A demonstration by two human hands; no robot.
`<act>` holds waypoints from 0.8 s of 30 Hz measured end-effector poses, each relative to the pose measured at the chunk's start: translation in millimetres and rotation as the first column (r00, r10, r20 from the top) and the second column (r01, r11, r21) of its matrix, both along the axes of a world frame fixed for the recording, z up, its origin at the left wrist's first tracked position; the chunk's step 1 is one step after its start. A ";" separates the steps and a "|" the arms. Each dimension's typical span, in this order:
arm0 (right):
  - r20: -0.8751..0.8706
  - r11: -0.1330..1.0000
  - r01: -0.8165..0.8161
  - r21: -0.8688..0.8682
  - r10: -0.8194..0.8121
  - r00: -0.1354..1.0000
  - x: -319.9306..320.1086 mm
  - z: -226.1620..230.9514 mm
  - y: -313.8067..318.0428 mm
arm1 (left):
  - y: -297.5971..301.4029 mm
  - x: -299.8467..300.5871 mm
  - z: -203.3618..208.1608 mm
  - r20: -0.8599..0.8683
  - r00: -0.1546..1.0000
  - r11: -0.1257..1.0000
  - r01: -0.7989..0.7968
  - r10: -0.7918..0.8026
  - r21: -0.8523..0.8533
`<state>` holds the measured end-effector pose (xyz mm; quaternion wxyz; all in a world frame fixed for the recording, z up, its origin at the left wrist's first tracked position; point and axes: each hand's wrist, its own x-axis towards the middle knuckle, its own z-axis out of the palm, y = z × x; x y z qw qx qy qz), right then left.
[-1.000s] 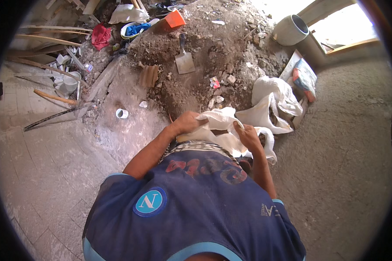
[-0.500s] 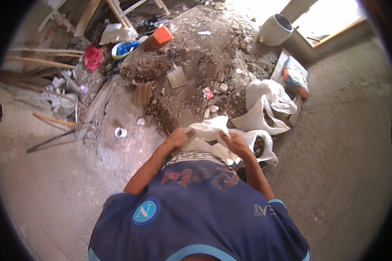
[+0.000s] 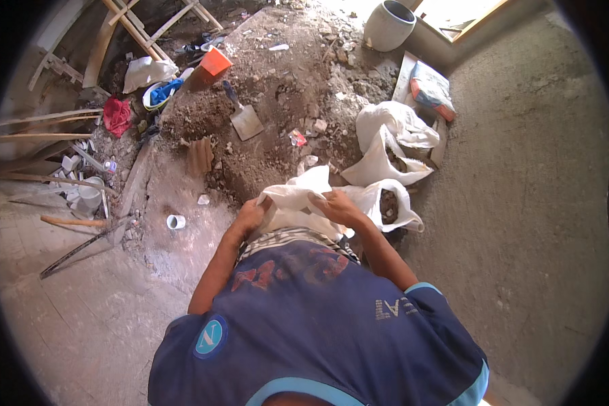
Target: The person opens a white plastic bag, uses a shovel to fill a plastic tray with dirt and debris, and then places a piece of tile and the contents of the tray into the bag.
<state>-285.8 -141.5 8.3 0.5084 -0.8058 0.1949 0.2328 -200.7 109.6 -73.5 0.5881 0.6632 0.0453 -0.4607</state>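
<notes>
Since the earlier frames the view has swung, so the trowel (image 3: 247, 123) and pot (image 3: 384, 32) sit farther left, the trowel still lying on the dirt (image 3: 277, 88). The held sack (image 3: 296, 197) remains in front of the body, just left of the rubble sack (image 3: 365, 197), its mouth now showing less of a gap. The left hand (image 3: 252, 214) and right hand (image 3: 337, 207) each keep fingers clamped on its rim. Some fingertips are hidden by cloth; the shirt (image 3: 318, 318) covers the sack's lower part, and its inside is hard to make out.
</notes>
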 end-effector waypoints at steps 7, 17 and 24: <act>0.030 0.998 -0.061 -0.020 0.062 0.998 0.1 7.2 8.2 | 8.1 -6.5 -9.9 0.026 1.000 1.000 -0.004 0.004 -0.003; -0.052 0.995 -0.103 0.016 0.104 0.993 -8.2 1.7 18.8 | 6.0 -18.7 -9.1 0.015 0.997 0.997 -0.073 0.072 0.034; -0.046 0.990 -0.144 -0.001 0.144 0.989 -10.8 5.2 14.8 | -2.6 -15.5 5.5 -0.048 0.997 0.996 -0.048 0.052 0.075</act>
